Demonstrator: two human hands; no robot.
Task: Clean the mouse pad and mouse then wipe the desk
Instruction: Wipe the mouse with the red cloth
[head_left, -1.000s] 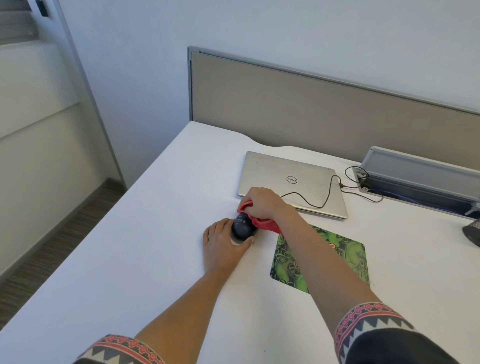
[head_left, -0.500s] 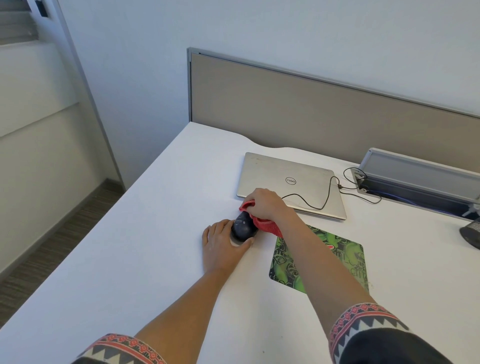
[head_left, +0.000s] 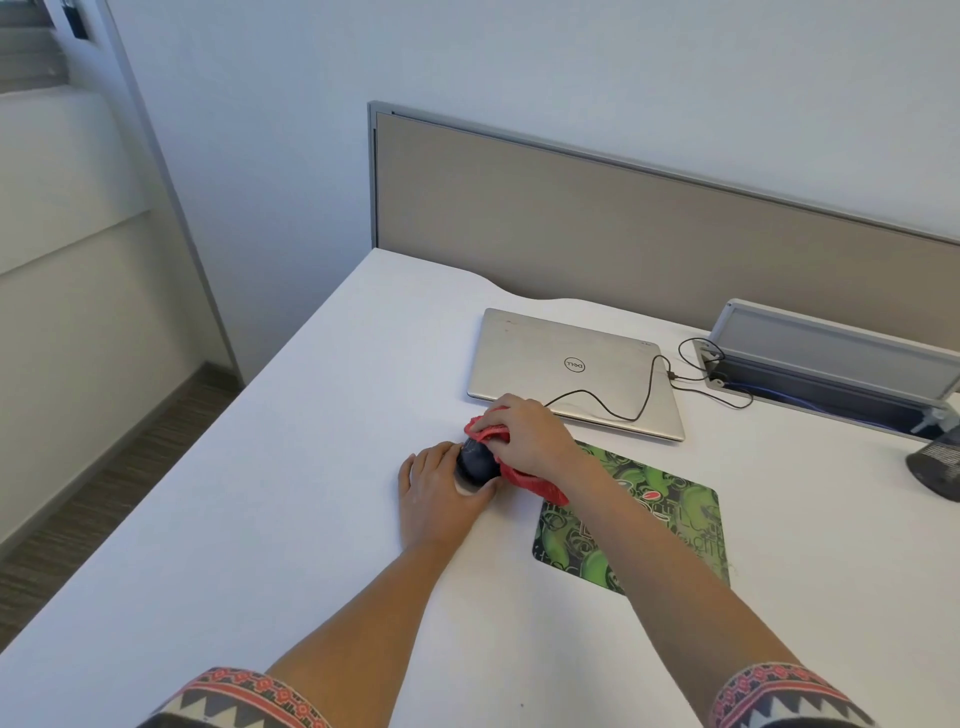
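Observation:
A dark mouse (head_left: 475, 462) sits on the white desk (head_left: 291, 467), left of the green patterned mouse pad (head_left: 660, 514). My left hand (head_left: 441, 499) holds the mouse from the near side, thumb curled along its right flank. My right hand (head_left: 524, 434) grips a red cloth (head_left: 530, 480) and presses it onto the mouse's far and right side. The cloth trails under my right wrist toward the pad's near left corner. My right forearm crosses over the pad's left part and hides it.
A closed silver laptop (head_left: 566, 364) lies behind the hands, with a black cable (head_left: 644, 395) running across its lid to a grey cable box (head_left: 831, 358) at the right. A dark object (head_left: 940, 462) stands at the right edge. A partition (head_left: 623, 218) backs the desk.
My right hand with the red cloth has shifted slightly over the mouse, a small rubbing motion. My left hand and the mouse stay in place.

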